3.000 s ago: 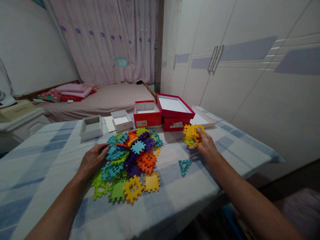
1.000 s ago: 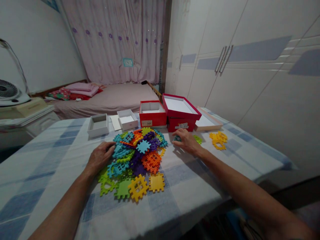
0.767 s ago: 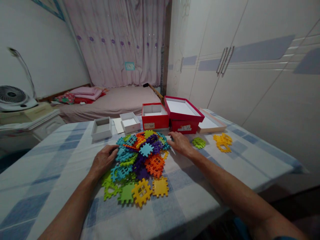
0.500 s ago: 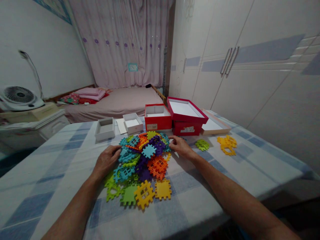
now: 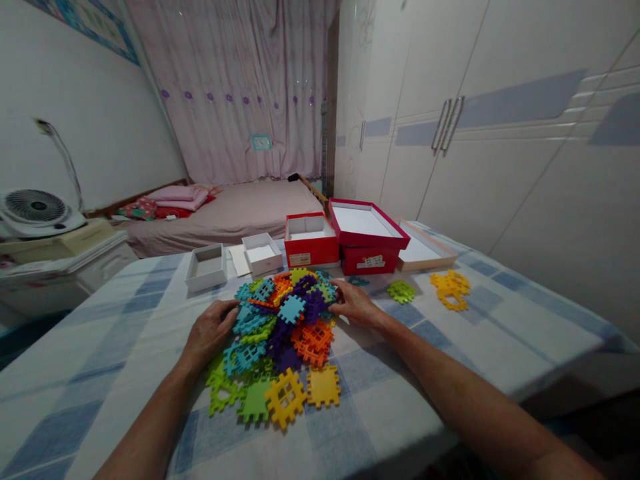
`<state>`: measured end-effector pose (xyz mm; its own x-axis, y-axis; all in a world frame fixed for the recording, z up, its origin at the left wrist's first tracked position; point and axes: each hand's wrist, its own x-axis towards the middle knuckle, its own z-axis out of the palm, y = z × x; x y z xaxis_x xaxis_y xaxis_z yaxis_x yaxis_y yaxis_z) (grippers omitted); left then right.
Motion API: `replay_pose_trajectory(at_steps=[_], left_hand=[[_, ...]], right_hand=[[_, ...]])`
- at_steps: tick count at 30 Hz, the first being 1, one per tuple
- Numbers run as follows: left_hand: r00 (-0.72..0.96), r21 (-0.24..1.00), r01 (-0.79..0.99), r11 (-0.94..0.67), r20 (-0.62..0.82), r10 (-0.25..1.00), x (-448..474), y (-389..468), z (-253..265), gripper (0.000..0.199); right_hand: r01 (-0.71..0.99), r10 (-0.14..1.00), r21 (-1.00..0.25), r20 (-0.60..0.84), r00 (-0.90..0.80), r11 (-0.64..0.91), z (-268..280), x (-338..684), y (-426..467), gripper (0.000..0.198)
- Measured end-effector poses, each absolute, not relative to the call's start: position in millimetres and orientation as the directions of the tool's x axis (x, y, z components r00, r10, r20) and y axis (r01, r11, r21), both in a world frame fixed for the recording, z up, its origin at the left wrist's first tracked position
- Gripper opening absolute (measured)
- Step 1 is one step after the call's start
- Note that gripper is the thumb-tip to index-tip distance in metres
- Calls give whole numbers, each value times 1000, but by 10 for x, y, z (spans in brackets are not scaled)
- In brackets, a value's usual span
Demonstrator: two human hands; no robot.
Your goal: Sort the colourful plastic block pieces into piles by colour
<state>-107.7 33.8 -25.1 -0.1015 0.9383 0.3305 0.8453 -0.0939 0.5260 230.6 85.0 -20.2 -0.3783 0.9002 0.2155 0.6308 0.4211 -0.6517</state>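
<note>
Nearest, a yellow window-patterned piece point(image 5: 287, 399) lies at six o'clock in a heap of toothed plastic pieces point(image 5: 286, 333) on a checked tablecloth point(image 5: 390, 407). The left hand point(image 5: 209, 333), fingers bent, rests at the heap's nine o'clock edge; the right hand point(image 5: 356, 305), fingers curled, meets it at two o'clock. Whether either grips a piece cannot be told. Beyond, an open red box point(image 5: 320, 252) stands at one o'clock, a bed point(image 5: 250, 207) at twelve.

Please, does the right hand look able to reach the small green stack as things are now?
Probably yes: the green stack lies near the right hand, and only tablecloth seems to show between them.
</note>
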Motion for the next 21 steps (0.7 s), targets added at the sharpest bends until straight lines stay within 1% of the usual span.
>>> replay_pose_trajectory(at_steps=[3,5,8,10,12,17,19,21], left_hand=[[-100,523,848,-90,323,941,-1081,338,-254,47],[-98,521,848,-92,325,940,-1084,340,-257,47],[-99,518,850,-93,331,938,-1092,346,-268,46],[-104,520,850,-88,328,939,-1096,350,-276,46],[-108,524,848,-83,324,940,-1098,351,-279,47],[-99,525,846,-93,327,940,-1088,345,-258,44],[-99,528,844,-94,325,940,-1081,342,-248,44],[-102,529,843,-92,325,940,-1077,341,-242,44]], right_hand=[[588,913,-709,213,-347,389,-190,2303,835,43],[557,905,-716,283,-319,420,-165,2297,822,37],[568,866,-659,436,-246,493,-122,2302,817,33],[588,841,-624,501,-204,514,-105,2336,839,31],[612,840,-619,523,-147,492,-107,2405,893,28],[678,853,-643,520,43,358,-151,2642,1087,24],[729,824,-588,564,59,350,-147,2695,1117,25],[776,781,-493,624,2,392,-120,2692,1092,26]])
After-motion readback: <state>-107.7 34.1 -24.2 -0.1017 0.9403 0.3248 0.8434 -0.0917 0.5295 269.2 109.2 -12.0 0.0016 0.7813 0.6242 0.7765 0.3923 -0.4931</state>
